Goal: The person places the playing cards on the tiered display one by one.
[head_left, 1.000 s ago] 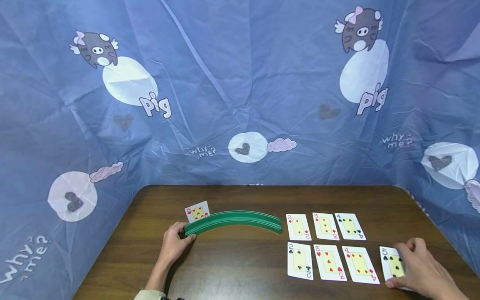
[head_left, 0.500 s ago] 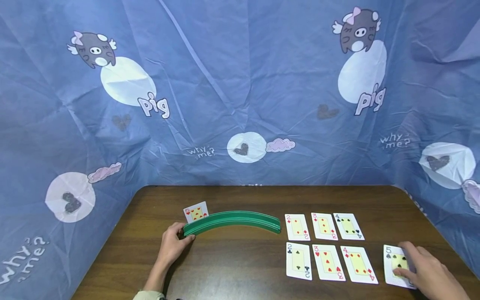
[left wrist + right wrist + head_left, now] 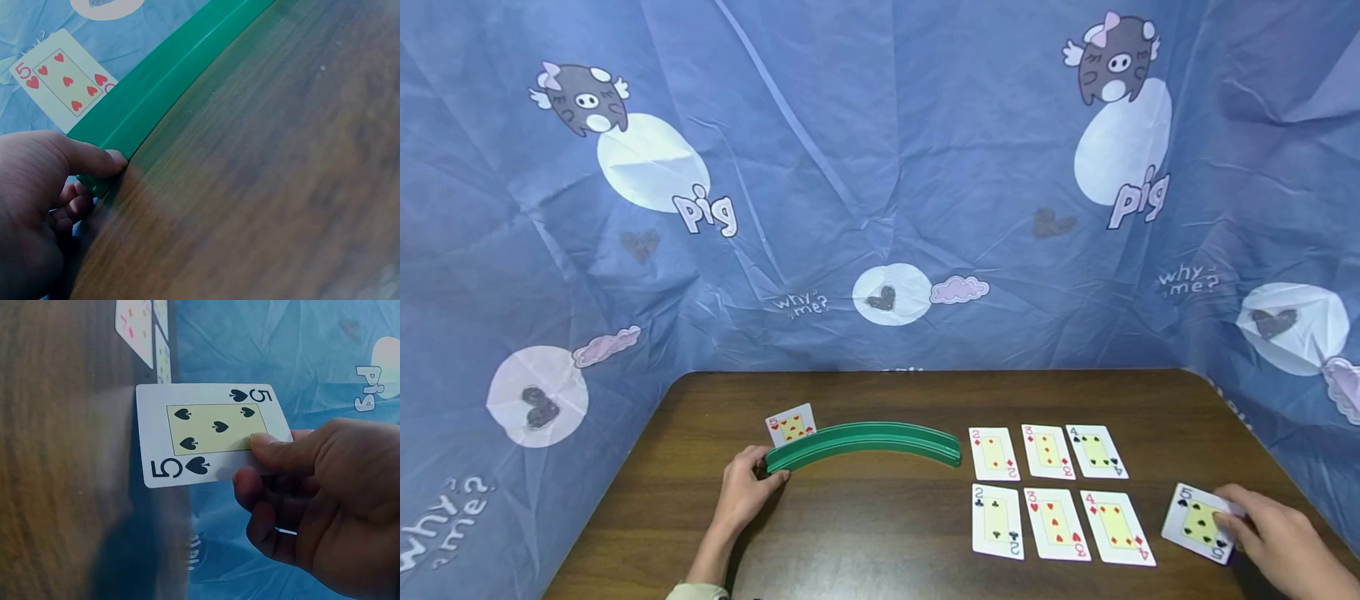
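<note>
A curved green card holder (image 3: 872, 435) lies across the left-middle of the table. My left hand (image 3: 747, 493) grips its left end, thumb in front as the left wrist view shows. The five of hearts (image 3: 65, 81) stands upright in the holder near that hand. At the table's right side my right hand (image 3: 1277, 529) pinches the five of spades (image 3: 215, 425) between thumb and fingers. That card is tilted and lifted off the table, its face showing. Left of it, the four of diamonds (image 3: 1117, 529) lies face up.
Two rows of face-up cards lie right of the holder: the two (image 3: 994, 454) and three of diamonds (image 3: 1048, 452) and four of spades (image 3: 1097, 452) behind, the two of clubs (image 3: 997, 521) and three of hearts (image 3: 1057, 525) in front. A blue printed cloth (image 3: 880, 167) surrounds the wooden table (image 3: 865, 533).
The right hand has gone from covering the five of spades on the table to pinching it by its right edge and raising it. The left hand keeps its grip on the holder.
</note>
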`<state>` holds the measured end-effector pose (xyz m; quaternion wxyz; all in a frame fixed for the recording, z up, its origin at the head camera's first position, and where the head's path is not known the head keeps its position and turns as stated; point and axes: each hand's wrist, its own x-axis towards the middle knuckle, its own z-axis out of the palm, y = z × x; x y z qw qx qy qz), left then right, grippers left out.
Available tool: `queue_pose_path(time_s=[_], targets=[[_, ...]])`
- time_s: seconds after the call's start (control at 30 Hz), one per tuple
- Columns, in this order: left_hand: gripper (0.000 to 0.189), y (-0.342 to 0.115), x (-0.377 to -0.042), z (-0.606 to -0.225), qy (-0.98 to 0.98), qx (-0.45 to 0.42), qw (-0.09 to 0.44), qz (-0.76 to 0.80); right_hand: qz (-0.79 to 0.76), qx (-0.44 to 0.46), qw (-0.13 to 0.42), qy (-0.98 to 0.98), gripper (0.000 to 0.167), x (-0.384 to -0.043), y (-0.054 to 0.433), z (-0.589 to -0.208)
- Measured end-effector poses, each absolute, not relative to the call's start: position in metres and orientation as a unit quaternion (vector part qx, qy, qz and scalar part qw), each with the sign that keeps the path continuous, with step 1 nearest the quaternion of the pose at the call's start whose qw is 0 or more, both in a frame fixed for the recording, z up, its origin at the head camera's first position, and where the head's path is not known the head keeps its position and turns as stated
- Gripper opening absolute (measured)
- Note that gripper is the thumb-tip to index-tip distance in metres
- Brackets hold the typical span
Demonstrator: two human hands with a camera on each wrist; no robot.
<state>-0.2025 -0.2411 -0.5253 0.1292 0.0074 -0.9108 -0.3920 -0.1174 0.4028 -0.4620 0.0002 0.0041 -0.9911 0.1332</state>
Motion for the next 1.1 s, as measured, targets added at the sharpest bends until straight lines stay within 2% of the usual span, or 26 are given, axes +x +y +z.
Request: queue_pose_path(time_s=[0.2, 0.43, 0.67, 0.83, 1.1], targets=[[0.022, -0.242, -0.203, -0.525, -0.911, 0.007, 0.130, -0.391, 0.146, 0.017, 0.035, -0.989, 0.008, -0.119, 0.399, -0.455], [0.022, -0.242, -0.202, -0.525, -0.912, 0.004, 0.134, -0.389, 0.143, 0.088, 0.170, -0.971, 0.015, -0.127, 0.377, -0.448], [0.022, -0.241, -0.203, -0.525, -0.912, 0.010, 0.128, -0.389, 0.184, 0.114, 0.154, -0.964, 0.014, -0.140, 0.352, -0.436], [0.023, -0.240, -0.203, -0.525, -0.912, 0.013, 0.127, -0.390, 0.204, 0.151, 0.178, -0.951, 0.018, -0.148, 0.333, -0.432], [0.023, -0.240, -0.204, -0.526, -0.909, 0.014, 0.140, -0.393, 0.236, 0.188, 0.148, -0.942, 0.013, -0.159, 0.293, -0.424]])
